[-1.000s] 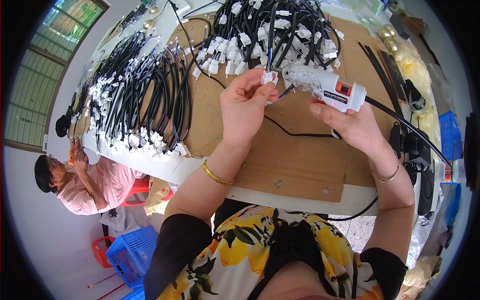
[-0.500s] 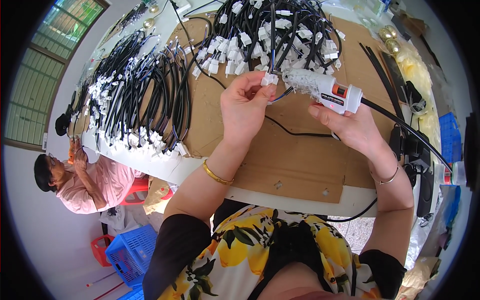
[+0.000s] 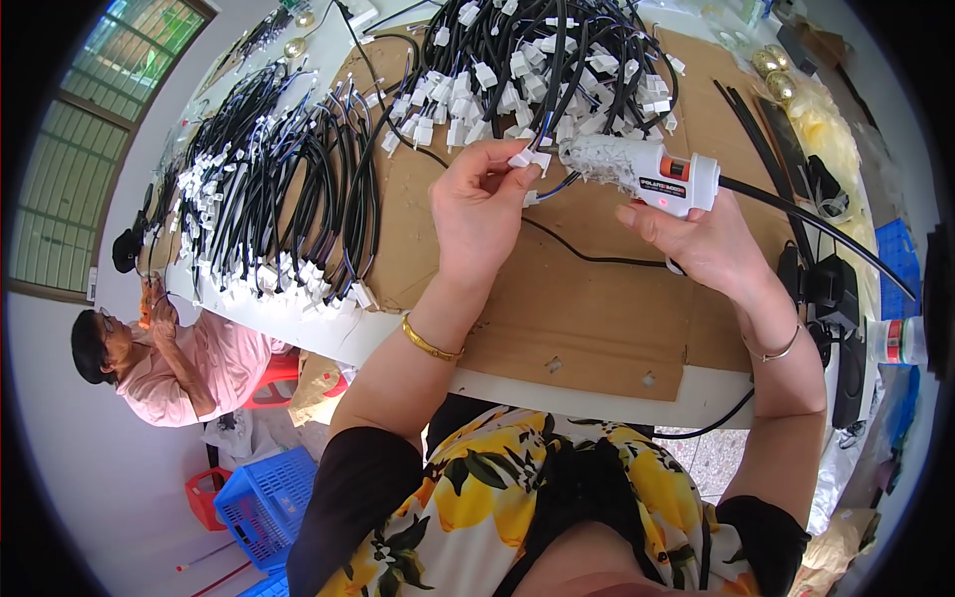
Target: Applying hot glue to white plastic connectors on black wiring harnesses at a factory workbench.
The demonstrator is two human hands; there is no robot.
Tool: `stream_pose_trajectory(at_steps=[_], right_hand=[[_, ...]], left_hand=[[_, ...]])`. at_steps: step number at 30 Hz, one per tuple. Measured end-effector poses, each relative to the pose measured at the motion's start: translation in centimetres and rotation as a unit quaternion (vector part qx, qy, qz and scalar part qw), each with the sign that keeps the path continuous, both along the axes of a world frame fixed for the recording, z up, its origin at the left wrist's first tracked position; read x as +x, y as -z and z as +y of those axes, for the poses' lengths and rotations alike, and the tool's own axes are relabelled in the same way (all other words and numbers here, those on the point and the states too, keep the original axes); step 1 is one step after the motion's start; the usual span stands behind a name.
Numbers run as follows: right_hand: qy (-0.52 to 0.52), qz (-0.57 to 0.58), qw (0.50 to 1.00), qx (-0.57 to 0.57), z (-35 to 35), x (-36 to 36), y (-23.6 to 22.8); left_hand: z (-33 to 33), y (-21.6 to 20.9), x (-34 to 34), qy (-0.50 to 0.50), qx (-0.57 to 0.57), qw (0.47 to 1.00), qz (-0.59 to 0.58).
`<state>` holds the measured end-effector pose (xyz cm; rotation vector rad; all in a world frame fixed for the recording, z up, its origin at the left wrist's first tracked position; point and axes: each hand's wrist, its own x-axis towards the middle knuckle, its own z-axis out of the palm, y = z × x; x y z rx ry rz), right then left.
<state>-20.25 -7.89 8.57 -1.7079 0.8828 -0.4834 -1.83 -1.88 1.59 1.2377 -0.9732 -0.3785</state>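
Head view: over a cardboard-covered surface (image 3: 597, 328), the left hand (image 3: 477, 214) pinches a small white connector (image 3: 527, 158) on a black cable between thumb and fingertips. The right hand (image 3: 701, 239) is closed around a white hot-glue gun (image 3: 647, 171), nozzle just beside the connector, near heaps of black cable harnesses (image 3: 279, 209).

White connector (image 3: 521, 157) at glue-gun (image 3: 647, 171) tip

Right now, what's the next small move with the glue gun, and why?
Probably squeeze a dab: the right hand holds the glue gun with its nozzle beside the white connector pinched in the left hand. Contact isn't clear.
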Motion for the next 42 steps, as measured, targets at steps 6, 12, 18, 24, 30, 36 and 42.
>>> stream_pose_trajectory(at_steps=[6, 12, 18, 24, 30, 36, 42], right_hand=[[0.006, -0.034, 0.999, -0.011, 0.1, 0.2, 0.1], [0.008, -0.023, 1.000, -0.016, 0.0, 0.1, 0.4], [0.004, -0.015, 1.000, 0.003, -0.2, -0.1, 0.3], [0.004, -0.038, 0.999, -0.014, 0.3, 0.1, 0.2], [0.004, 0.003, 0.999, -0.044, 0.3, 0.0, 0.1], [0.006, 0.019, 0.998, -0.055, 0.3, 0.1, 0.1], [0.008, 0.022, 0.998, -0.058, 0.4, 0.1, 0.0]], left_hand=[[0.1, -0.1, -0.1, 0.007, 0.006, 1.000, 0.016], [0.0, -0.3, -0.2, 0.021, 0.016, 0.999, 0.046], [0.0, -0.8, -0.4, 0.018, 0.019, 0.998, 0.059], [0.0, -0.7, -0.3, 0.002, 0.034, 0.998, 0.048], [-0.2, -0.5, -0.2, -0.014, 0.048, 0.998, 0.026], [-0.1, -0.9, -0.3, -0.027, 0.065, 0.998, -0.001], [-0.2, -0.5, -0.1, -0.032, 0.042, 0.999, 0.001]])
